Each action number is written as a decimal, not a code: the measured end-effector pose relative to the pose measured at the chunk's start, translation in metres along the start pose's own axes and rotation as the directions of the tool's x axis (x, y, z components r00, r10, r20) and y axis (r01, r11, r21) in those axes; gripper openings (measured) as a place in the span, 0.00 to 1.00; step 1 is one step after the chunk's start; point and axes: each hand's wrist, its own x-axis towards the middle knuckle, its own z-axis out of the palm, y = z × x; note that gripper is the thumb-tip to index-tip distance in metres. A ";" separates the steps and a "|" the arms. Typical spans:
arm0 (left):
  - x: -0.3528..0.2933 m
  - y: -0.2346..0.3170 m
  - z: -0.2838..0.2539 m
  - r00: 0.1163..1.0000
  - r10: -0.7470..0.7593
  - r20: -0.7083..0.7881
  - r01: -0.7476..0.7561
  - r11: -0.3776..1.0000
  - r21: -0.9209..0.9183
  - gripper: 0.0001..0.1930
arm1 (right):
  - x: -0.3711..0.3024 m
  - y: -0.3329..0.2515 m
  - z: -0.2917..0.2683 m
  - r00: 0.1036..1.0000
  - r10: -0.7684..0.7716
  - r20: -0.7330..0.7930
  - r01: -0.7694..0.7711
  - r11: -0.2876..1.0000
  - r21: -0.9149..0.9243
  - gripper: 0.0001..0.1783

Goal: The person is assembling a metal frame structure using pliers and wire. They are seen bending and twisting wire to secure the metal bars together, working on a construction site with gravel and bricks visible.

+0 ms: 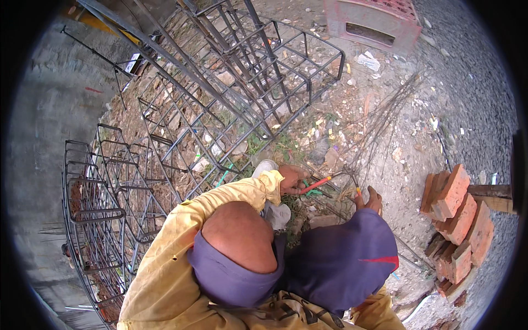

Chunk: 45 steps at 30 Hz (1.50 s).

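Crouching over the rubble, I have a pair of pincers (316, 185) with red and yellow handles between my hands, handles spread apart. My left hand (291, 180), at the end of a yellow sleeve, closes round one handle. The other handle is in my right hand (371, 201), partly hidden behind my right knee. Past the handles, the metal jaws sit at the near end of a loose bundle of thin wires (385, 113). Whether a wire is between the jaws is too small to tell. Green strips (313, 192) lie beside my left hand.
Tied rebar cages (148, 143) fill the left side, with upright bars (242, 60) beyond my hands. A red plastic crate (374, 25) stands at the far right. Bricks (459, 220) are stacked to my right, by grey gravel (467, 93). A concrete wall (41, 121) borders the left.
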 end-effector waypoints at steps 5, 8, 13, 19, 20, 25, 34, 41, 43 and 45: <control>-0.012 0.006 0.023 0.959 -0.068 0.274 0.014 0.981 0.194 0.18 | 0.001 -0.088 0.018 0.962 -0.110 0.249 -0.001 0.914 0.407 0.22; -0.014 0.001 0.025 0.918 0.076 0.389 -0.182 0.953 0.243 0.13 | 0.001 -0.105 0.056 0.893 -0.194 0.407 -0.044 0.861 0.507 0.17; 0.001 -0.004 -0.002 0.900 0.139 0.414 -0.272 0.920 0.282 0.13 | 0.007 -0.114 0.090 0.866 -0.158 0.475 -0.152 0.821 0.550 0.11; 0.029 0.010 -0.034 0.834 0.275 0.478 -0.480 0.788 0.386 0.19 | 0.027 -0.117 0.099 0.911 0.063 0.408 -0.335 0.692 0.640 0.10; 0.028 0.028 -0.030 0.905 0.230 0.356 -0.376 0.825 0.422 0.20 | 0.036 -0.116 0.079 0.927 0.140 0.347 -0.347 0.669 0.658 0.10; 0.057 0.015 -0.088 0.922 0.193 -0.334 -0.165 0.980 0.109 0.26 | 0.060 -0.102 0.039 0.950 0.159 0.268 -0.294 0.748 0.596 0.10; 0.131 -0.023 -0.132 0.719 0.560 -0.412 -0.138 0.695 0.706 0.27 | 0.058 -0.112 -0.037 0.944 0.159 0.288 -0.254 0.909 0.331 0.11; 0.140 -0.034 -0.137 0.807 0.394 -0.440 -0.241 0.900 0.364 0.25 | 0.071 -0.125 -0.084 0.899 0.157 0.409 -0.173 0.985 0.002 0.09; 0.111 -0.014 -0.116 0.798 0.434 -0.418 -0.203 0.846 0.492 0.25 | 0.085 -0.106 -0.094 0.875 0.154 0.459 -0.109 0.986 -0.124 0.09; 0.065 0.021 -0.100 0.860 0.447 -0.245 -0.201 0.739 0.643 0.22 | 0.107 -0.122 -0.087 0.859 0.007 0.511 0.150 0.952 -0.265 0.10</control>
